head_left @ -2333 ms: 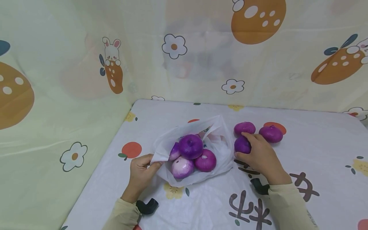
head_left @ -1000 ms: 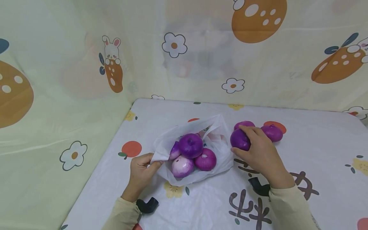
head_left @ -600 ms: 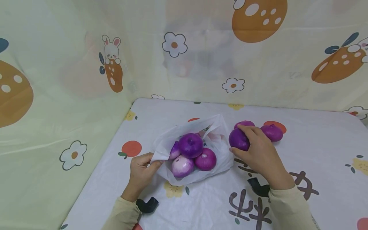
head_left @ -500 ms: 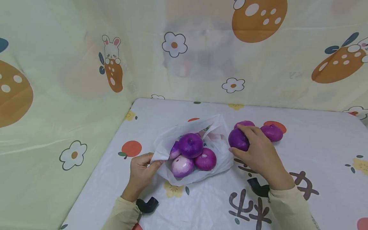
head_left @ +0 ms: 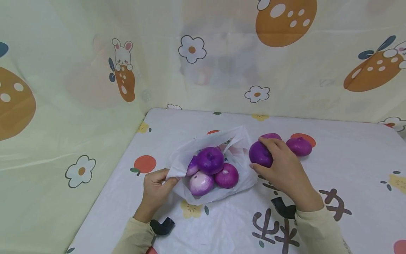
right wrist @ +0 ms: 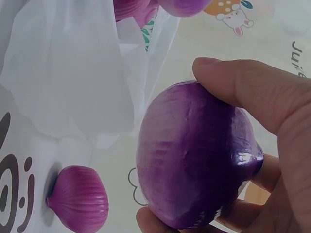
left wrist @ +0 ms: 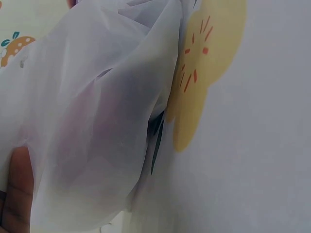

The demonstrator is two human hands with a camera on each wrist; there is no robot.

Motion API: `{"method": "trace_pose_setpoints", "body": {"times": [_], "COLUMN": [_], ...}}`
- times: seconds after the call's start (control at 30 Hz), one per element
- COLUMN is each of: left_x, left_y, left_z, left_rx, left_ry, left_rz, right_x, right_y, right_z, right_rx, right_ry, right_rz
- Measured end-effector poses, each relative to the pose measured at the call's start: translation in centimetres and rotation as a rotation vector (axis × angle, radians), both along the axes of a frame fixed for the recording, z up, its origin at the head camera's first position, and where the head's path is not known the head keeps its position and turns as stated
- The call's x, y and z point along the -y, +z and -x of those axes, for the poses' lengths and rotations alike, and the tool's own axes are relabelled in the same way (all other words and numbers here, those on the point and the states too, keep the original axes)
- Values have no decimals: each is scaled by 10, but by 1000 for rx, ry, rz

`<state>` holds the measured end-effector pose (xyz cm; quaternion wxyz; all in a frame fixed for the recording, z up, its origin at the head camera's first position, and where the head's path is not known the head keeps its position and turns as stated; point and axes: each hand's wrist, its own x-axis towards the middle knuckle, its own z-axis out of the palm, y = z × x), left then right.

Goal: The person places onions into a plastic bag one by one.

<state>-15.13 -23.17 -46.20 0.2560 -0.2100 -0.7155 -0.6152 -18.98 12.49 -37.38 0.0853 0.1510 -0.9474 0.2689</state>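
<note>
In the head view, a white plastic bag [head_left: 182, 151] lies with its mouth spread, and several purple onions [head_left: 210, 161] sit inside. My left hand [head_left: 157, 192] pinches the bag's left rim between thumb and fingers. To the right of the bag, my right hand [head_left: 288, 174] grips a dark purple onion [head_left: 260, 154], thumb on the near side. The right wrist view shows this onion [right wrist: 189, 155] raised off the cloth, with fingers curled around it. Through the left wrist view, the bag's translucent side [left wrist: 97, 145] hides most of what it holds.
Behind the right hand lie two loose onions, one partly hidden [head_left: 271, 135] and one farther right [head_left: 299, 146]. A white printed cloth [head_left: 349, 169] covers the table. Patterned curtains [head_left: 222, 77] hang at the back and left. Black curved pieces [head_left: 162, 226] stick out at both cuffs.
My right hand has lifted the dark onion from among the loose ones and carried it slightly left, toward the bag. My left hand keeps its pinch on the rim.
</note>
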Motion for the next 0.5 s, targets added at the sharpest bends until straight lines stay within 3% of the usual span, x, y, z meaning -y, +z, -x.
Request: {"method": "trace_pose_setpoints", "body": {"times": [0.5], "left_x": [0], "left_y": [0], "left_z": [0], "left_rx": [-6], "left_ry": [5], "left_rz": [-4], "right_x": [11], "right_y": [-1], "right_z": [-4], "right_rx": [-26], "right_ry": [33], "right_rz": [4]}}
